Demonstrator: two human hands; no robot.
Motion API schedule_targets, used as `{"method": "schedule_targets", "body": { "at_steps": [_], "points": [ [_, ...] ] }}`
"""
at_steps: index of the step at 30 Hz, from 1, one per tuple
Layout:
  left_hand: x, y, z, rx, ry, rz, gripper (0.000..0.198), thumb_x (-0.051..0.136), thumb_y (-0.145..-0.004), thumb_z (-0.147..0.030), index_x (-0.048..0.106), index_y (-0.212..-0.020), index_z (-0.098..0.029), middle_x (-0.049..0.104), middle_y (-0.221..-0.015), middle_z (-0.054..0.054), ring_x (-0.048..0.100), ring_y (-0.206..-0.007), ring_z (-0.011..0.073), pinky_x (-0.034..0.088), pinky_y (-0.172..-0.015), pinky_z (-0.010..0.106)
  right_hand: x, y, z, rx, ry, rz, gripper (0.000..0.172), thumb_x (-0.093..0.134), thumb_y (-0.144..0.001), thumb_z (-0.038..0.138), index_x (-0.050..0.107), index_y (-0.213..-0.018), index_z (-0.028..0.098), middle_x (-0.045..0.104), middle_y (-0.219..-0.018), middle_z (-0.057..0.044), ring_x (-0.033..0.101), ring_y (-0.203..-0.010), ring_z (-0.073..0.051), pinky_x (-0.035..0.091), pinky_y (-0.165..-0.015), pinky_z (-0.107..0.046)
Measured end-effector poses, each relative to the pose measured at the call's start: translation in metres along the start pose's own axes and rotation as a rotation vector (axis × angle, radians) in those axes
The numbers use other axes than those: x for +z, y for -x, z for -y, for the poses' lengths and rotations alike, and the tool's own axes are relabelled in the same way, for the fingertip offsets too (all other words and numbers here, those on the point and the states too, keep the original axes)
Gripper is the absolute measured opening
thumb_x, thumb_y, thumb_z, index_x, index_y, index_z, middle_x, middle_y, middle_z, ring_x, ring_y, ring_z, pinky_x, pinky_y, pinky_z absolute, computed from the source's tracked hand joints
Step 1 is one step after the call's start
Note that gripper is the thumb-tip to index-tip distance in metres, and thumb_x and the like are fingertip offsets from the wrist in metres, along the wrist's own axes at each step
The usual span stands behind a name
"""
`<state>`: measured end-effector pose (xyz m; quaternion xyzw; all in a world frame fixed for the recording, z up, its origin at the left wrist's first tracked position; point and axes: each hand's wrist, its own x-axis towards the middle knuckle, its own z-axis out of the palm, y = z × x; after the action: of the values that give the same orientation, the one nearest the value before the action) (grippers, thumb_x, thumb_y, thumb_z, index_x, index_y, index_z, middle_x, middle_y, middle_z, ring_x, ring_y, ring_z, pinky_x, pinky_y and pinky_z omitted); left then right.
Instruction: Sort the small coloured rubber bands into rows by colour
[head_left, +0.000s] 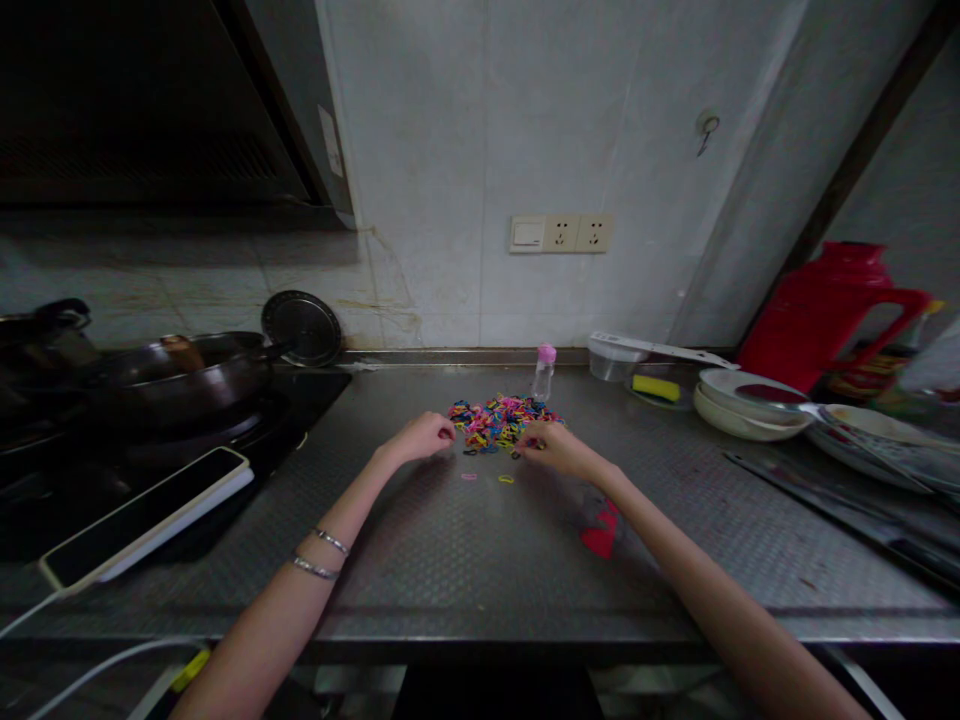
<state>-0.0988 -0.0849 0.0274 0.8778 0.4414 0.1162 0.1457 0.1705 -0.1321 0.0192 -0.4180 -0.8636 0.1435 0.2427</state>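
This is a kitchen, seemingly a home one. On the left, a metal pan point(187, 390) sits on a black cooktop point(311, 397) beneath a dark range hood point(150, 100); rightward along the steel counter point(450, 575) stand a yellow sponge point(655, 388), bowls point(739, 419) and a red flask point(806, 320).

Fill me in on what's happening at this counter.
A person has both hands at a pile of small, colourful loops on the metal counter. The left hand is curled at the pile's left edge, and the right hand is at its near right edge; whether either grips a loop is too small to tell. One pink loop and one yellow loop lie apart, nearer the person. A pink-capped bottle stands behind the pile.
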Motion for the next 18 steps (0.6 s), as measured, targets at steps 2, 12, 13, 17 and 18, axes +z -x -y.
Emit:
{"method": "schedule_targets", "body": {
  "at_steps": [2,12,13,17,18],
  "points": [
    [-0.005,0.0,0.001,0.014,0.033,-0.002,0.022,0.049,-0.072,-0.022,0.067,-0.081,-0.014,0.067,-0.079,0.005,0.057,-0.068,0.0128,0.038,-0.063,0.019,0.001,-0.011,0.015,-0.071,-0.033,0.044,0.016,0.051,-0.076,0.019,0.066,-0.078,0.015,0.065,-0.08,-0.004,0.057,-0.075,-0.013,0.042,-0.07,-0.023],
    [-0.035,-0.003,0.001,0.063,0.121,0.003,0.021,0.052,-0.07,-0.019,0.068,-0.081,-0.011,0.066,-0.073,0.004,0.054,-0.065,0.0117,0.037,-0.061,0.019,0.024,-0.044,0.045,-0.243,-0.08,0.236,0.016,0.054,-0.071,0.016,0.068,-0.079,0.016,0.065,-0.077,-0.002,0.057,-0.068,-0.011,0.041,-0.063,-0.019],
    [-0.034,-0.005,0.003,0.063,0.124,0.02,0.022,0.052,-0.07,-0.02,0.068,-0.081,-0.011,0.065,-0.072,0.003,0.053,-0.064,0.0116,0.036,-0.061,0.019,0.024,-0.044,0.045,-0.242,-0.084,0.235,0.015,0.055,-0.071,0.017,0.068,-0.079,0.016,0.065,-0.078,-0.002,0.057,-0.069,-0.011,0.041,-0.063,-0.019],
    [-0.02,-0.008,0.009,0.061,0.12,0.069,0.023,0.052,-0.07,-0.021,0.068,-0.085,-0.012,0.064,-0.069,0.001,0.05,-0.06,0.0103,0.035,-0.058,0.019,0.017,-0.04,0.041,-0.235,-0.095,0.2,0.017,0.054,-0.07,0.014,0.067,-0.08,0.016,0.065,-0.08,-0.002,0.057,-0.071,-0.011,0.041,-0.065,-0.019],
    [-0.016,-0.008,0.008,0.068,0.111,0.075,0.024,0.052,-0.07,-0.021,0.068,-0.087,-0.012,0.063,-0.068,0.001,0.05,-0.06,0.0101,0.034,-0.057,0.019,0.013,-0.038,0.038,-0.226,-0.092,0.184,0.017,0.053,-0.07,0.013,0.067,-0.08,0.016,0.065,-0.08,-0.002,0.057,-0.072,-0.011,0.041,-0.066,-0.02]
  ]
}}
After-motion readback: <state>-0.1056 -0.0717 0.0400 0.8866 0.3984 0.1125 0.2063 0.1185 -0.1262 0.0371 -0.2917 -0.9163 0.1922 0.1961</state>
